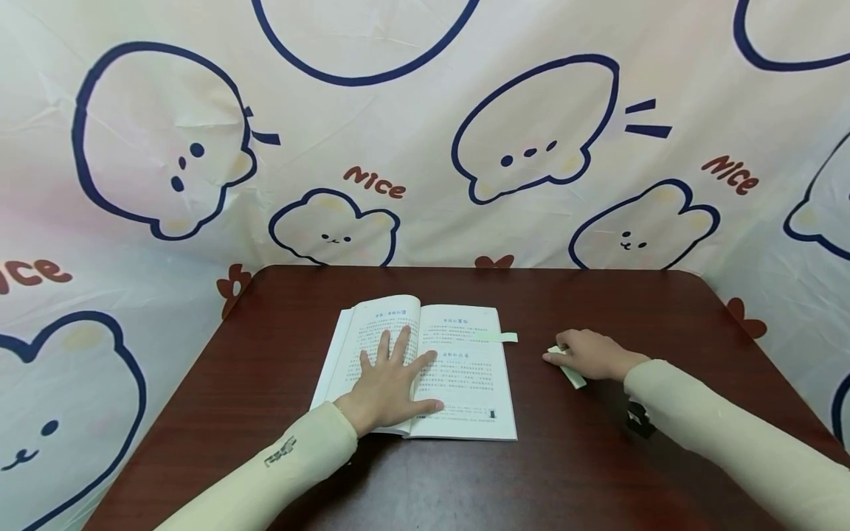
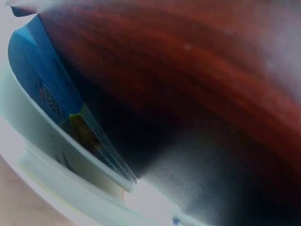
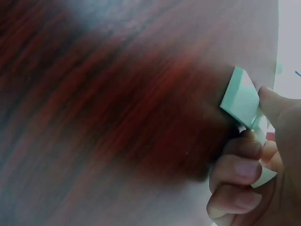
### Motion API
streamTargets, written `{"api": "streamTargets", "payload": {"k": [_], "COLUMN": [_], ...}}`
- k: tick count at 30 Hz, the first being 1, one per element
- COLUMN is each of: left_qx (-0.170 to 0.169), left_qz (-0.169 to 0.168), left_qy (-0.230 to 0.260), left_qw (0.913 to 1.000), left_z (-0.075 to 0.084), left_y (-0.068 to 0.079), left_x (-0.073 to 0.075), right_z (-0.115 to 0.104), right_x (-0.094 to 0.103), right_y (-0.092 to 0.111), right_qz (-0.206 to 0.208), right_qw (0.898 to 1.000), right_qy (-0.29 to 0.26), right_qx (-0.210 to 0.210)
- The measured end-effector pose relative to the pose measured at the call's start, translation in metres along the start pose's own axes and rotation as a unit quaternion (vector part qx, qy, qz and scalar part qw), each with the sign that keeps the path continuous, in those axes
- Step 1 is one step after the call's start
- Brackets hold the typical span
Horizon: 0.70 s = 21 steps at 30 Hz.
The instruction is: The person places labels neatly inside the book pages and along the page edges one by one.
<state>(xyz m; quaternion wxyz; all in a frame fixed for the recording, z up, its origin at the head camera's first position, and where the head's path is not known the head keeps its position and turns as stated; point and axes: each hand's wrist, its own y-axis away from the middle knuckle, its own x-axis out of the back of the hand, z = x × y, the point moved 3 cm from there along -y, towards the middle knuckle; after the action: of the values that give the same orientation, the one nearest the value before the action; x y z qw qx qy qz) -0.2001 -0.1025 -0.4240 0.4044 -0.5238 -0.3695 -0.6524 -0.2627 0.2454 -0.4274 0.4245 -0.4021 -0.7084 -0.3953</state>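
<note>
Pale green and thin, a small pad (image 1: 574, 379) is sitting in the right hand (image 1: 593, 355), whose narrow grip is pinching it at three o'clock from the open book (image 1: 468, 383). With fingers spreading wide, the left hand (image 1: 385, 389) is resting across the book's pages, while a green strip (image 1: 510, 337) is jutting past their edge towards two o'clock. Dark wooden counter (image 1: 425, 487) is carrying everything, and cartoon-printed cloth (image 1: 425, 133) is hanging at twelve o'clock.

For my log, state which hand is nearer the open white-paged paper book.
Left: the left hand rests spread on the open white-paged book; the right hand is apart from it, to its right.
</note>
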Motion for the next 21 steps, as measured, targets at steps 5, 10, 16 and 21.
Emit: {"api": "streamTargets", "payload": {"k": [5,10,16,21], "left_qx": [0.001,0.004,0.004,0.004], "left_qz": [0.000,-0.001,-0.003,-0.005], "left_qy": [0.000,-0.004,-0.007,-0.006], "left_qw": [1.0000,1.0000,1.0000,1.0000], "left_z": [-0.0001,-0.0011,-0.0011,-0.0006], "left_y": [-0.0004,-0.0014,-0.0023,-0.0019], "left_x": [-0.0002,-0.0004,-0.0014,-0.0010], "right_z": [0.0034,0.0072,0.0101,0.0043], "right_x": [0.0025,0.0037,0.0027,0.0039], "right_y": [-0.0012,-0.0031,-0.0040,-0.0001], "right_qz": [-0.006,-0.008,-0.013,0.024], "right_qw": [0.998,0.997,0.997,0.999], "right_qy": [-0.057,-0.080,-0.081,0.005], "right_qx": [0.010,0.014,0.015,0.040]}}
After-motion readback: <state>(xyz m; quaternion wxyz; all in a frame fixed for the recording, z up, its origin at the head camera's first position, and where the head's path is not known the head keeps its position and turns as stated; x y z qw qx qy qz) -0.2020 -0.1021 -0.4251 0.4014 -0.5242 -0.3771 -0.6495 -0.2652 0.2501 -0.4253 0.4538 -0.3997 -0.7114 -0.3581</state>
